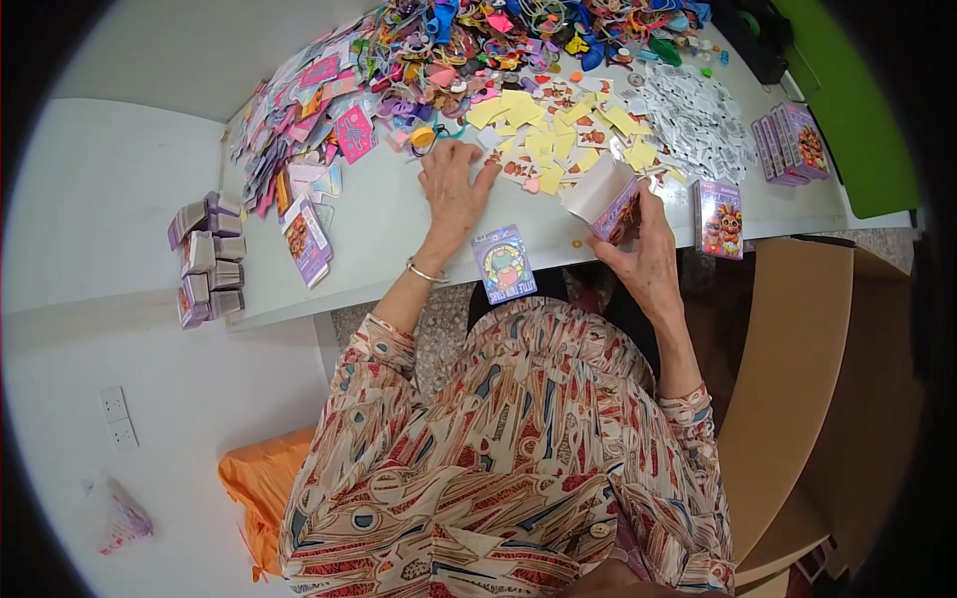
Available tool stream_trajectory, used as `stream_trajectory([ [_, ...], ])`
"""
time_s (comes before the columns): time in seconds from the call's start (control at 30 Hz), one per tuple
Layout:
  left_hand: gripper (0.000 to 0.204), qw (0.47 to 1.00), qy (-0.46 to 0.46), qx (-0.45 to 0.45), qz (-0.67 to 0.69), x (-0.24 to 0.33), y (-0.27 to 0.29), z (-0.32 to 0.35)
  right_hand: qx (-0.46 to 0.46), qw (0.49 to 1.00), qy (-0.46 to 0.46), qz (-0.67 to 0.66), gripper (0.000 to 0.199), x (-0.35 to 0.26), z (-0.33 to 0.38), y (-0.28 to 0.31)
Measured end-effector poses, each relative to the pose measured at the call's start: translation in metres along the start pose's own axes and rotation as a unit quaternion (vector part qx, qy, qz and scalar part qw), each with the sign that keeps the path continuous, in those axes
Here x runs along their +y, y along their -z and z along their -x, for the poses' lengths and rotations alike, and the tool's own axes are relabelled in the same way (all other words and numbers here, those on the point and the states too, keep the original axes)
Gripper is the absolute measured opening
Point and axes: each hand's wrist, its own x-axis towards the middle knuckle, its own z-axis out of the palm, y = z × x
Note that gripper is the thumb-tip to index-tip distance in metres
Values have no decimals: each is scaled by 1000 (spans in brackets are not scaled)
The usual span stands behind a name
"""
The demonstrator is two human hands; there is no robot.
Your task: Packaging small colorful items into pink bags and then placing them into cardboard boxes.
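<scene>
The purple box (pixel 610 211) is tilting over the front of the counter (pixel 379 224), where a trinket heap (pixel 469 60) is spreading, apparently for easy reach. The right hand (pixel 646 234) is clamping the box, I'm guessing to keep its white flap (pixel 593 181) open, while the left hand (pixel 456 189) is spreading its fingers apart beside small yellow cards (pixel 543 148).
</scene>
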Motion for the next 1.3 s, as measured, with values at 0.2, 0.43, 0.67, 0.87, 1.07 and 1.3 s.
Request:
stream_trajectory([
  [0.2,29,1000,24,-7,10,-5,2,0,-7,999,28,19,81,-3,-5,-3],
  [0.43,37,989,41,143,26,-114,41,-49,-15,999,22,45,74,-4,-2,2],
  [0.67,63,992,-9,18,-127,-194,71,-91,-39,997,30,53,73,-8,-4,-4],
  [0.87,66,974,33,-132,-184,-193,78,-116,-41,998,12,51,72,-8,-2,-3],
  [1.07,53,976,45,-154,-147,-204,87,-125,-40,997,15,64,69,-6,-5,-7],
  [1.3,43,980,81,-144,-111,-210,92,-117,-24,995,34,88,73,0,-3,-11],
])
